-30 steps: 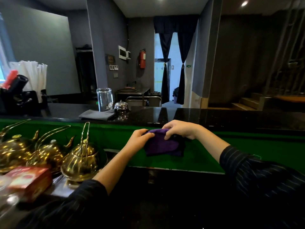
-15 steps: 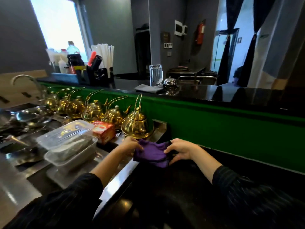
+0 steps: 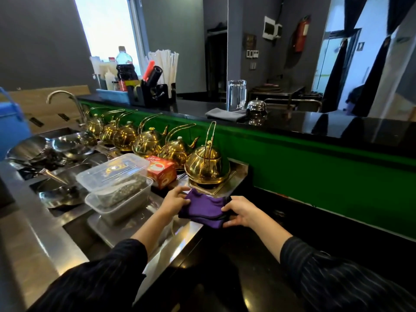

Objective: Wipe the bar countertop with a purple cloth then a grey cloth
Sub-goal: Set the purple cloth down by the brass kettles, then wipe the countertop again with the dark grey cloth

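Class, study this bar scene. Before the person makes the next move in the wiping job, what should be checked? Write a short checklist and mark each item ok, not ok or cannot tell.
1. Purple cloth secure in both hands: ok. The left hand and right hand grip its opposite ends.
2. Purple cloth folded: ok. It is a layered pad.
3. Grey cloth ready: ok. It lies folded on the bar countertop beside the service bell.
4. Countertop free of obstacles: not ok. The bell and a glass pitcher stand on it.
5. Countertop already wiped clean: cannot tell. Glossy reflections hide its surface.
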